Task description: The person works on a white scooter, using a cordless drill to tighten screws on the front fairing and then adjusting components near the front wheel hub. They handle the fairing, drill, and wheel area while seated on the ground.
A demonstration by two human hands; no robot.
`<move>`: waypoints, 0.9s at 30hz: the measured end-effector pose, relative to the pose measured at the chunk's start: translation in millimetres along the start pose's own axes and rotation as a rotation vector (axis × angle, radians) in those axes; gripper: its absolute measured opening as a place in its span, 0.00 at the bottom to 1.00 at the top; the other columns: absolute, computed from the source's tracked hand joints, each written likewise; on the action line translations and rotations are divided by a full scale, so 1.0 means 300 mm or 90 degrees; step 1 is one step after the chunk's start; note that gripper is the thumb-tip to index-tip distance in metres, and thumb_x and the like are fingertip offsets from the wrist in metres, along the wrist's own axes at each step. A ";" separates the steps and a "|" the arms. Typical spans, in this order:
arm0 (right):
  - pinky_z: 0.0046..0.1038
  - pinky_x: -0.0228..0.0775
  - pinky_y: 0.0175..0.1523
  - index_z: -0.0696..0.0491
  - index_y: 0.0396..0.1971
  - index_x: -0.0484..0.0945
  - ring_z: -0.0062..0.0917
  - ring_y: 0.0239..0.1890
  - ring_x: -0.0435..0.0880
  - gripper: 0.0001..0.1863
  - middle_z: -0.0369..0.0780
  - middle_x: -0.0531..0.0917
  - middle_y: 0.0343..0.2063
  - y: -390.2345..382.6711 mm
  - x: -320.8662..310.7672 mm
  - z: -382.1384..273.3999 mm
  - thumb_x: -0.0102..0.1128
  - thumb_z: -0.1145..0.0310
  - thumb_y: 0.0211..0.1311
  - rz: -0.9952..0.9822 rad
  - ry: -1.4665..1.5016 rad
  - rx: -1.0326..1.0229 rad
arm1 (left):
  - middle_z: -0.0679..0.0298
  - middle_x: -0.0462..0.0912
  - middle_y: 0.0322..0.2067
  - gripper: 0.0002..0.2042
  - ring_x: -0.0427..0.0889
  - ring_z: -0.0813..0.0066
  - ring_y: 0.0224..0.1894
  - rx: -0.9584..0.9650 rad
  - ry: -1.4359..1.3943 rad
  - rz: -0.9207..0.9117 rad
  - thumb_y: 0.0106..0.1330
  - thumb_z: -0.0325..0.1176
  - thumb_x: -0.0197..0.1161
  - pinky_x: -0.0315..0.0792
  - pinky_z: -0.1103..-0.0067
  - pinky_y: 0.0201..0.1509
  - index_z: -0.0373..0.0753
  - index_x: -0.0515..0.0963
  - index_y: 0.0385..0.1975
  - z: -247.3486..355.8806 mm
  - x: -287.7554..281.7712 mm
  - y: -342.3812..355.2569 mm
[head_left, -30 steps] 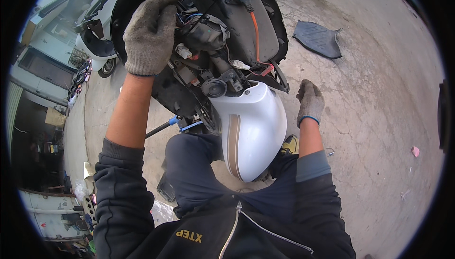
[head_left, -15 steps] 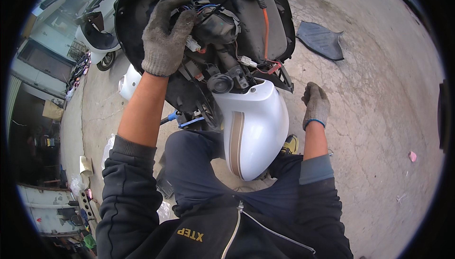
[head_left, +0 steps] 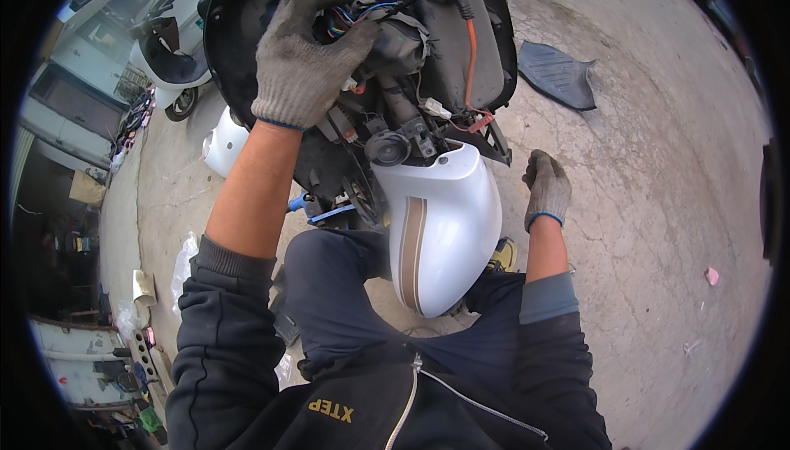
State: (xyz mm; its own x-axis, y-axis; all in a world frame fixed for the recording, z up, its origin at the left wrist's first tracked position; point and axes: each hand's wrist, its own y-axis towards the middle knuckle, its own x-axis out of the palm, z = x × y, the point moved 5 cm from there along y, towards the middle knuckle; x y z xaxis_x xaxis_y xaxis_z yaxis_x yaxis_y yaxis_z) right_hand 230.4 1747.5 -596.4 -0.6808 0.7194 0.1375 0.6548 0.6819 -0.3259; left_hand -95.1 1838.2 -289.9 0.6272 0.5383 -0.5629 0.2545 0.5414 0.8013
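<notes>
My left hand (head_left: 309, 59), in a grey knitted work glove, reaches into the exposed front of a scooter. Its thumb and fingers are apart and curve around a bundle of coloured wires (head_left: 355, 16), without a visible grip. Beside the wires is a dark wrapped part (head_left: 399, 43). Below sit a round black horn (head_left: 387, 149) and a white connector (head_left: 434, 108). A glossy white fender with a tan stripe (head_left: 453, 228) lies between my knees. My right hand (head_left: 549, 191), gloved too, hovers right of the fender with its fingers curled in, nothing visible in them.
An orange cable (head_left: 471, 63) runs down the dark inner panel. On the concrete to the right lies a black rubber mat (head_left: 557, 76). Another white scooter (head_left: 173, 63) stands at the far left, and a white body panel (head_left: 224, 144) lies behind my left forearm.
My left hand has moved right and deeper over the wires, its thumb now beneath them. My right hand has barely moved.
</notes>
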 end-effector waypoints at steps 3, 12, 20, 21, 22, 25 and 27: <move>0.24 0.75 0.39 0.62 0.48 0.87 0.19 0.32 0.81 0.17 0.37 0.87 0.33 -0.005 -0.004 -0.002 0.64 0.62 0.74 0.003 0.001 -0.004 | 0.53 0.82 0.62 0.20 0.83 0.62 0.63 0.011 0.024 0.003 0.63 0.36 0.77 0.77 0.70 0.67 0.39 0.86 0.54 0.030 0.002 0.005; 0.26 0.79 0.45 0.60 0.52 0.86 0.21 0.38 0.84 0.18 0.39 0.88 0.39 -0.013 -0.020 -0.008 0.63 0.61 0.75 -0.016 -0.045 0.007 | 0.54 0.81 0.63 0.16 0.83 0.55 0.62 0.034 0.101 0.003 0.67 0.37 0.72 0.78 0.67 0.67 0.46 0.87 0.54 0.067 0.017 0.003; 0.26 0.81 0.46 0.60 0.54 0.86 0.21 0.39 0.85 0.17 0.38 0.88 0.40 0.034 -0.043 0.026 0.59 0.63 0.78 -0.039 -0.110 0.003 | 0.52 0.84 0.60 0.18 0.83 0.55 0.63 0.078 0.144 0.049 0.69 0.43 0.73 0.75 0.67 0.68 0.42 0.87 0.54 0.052 0.028 0.009; 0.26 0.81 0.45 0.60 0.54 0.86 0.21 0.39 0.84 0.17 0.38 0.88 0.39 0.035 -0.043 0.028 0.61 0.63 0.78 -0.041 -0.102 0.006 | 0.52 0.84 0.59 0.18 0.83 0.55 0.63 0.065 0.170 0.041 0.69 0.44 0.73 0.74 0.67 0.69 0.42 0.87 0.53 0.049 0.030 0.013; 0.25 0.81 0.45 0.60 0.54 0.86 0.21 0.39 0.84 0.17 0.38 0.88 0.40 0.035 -0.042 0.029 0.61 0.63 0.77 -0.044 -0.102 0.006 | 0.52 0.84 0.59 0.18 0.83 0.55 0.63 0.053 0.158 0.030 0.69 0.44 0.73 0.74 0.67 0.69 0.42 0.87 0.53 0.046 0.031 0.016; 0.25 0.81 0.45 0.61 0.54 0.86 0.21 0.38 0.85 0.17 0.39 0.88 0.40 0.031 -0.041 0.035 0.62 0.63 0.77 -0.048 -0.117 0.016 | 0.54 0.85 0.58 0.18 0.83 0.57 0.62 0.025 0.144 0.014 0.70 0.45 0.72 0.75 0.68 0.67 0.42 0.88 0.53 0.043 0.034 0.021; 0.25 0.82 0.45 0.61 0.54 0.85 0.21 0.38 0.85 0.18 0.39 0.88 0.41 0.030 -0.037 0.043 0.63 0.63 0.76 -0.065 -0.120 0.015 | 0.55 0.86 0.58 0.18 0.84 0.57 0.62 0.000 0.126 -0.005 0.70 0.45 0.72 0.75 0.68 0.67 0.42 0.88 0.53 0.035 0.041 0.021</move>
State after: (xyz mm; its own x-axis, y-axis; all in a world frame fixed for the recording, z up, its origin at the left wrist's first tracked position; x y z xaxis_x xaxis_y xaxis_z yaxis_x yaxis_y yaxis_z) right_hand 239.7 1744.0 -612.8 -0.7940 0.6079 -0.0060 0.5731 0.7451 -0.3413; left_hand -78.2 1841.5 -289.7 0.4677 0.6504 -0.5985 0.2587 0.5468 0.7963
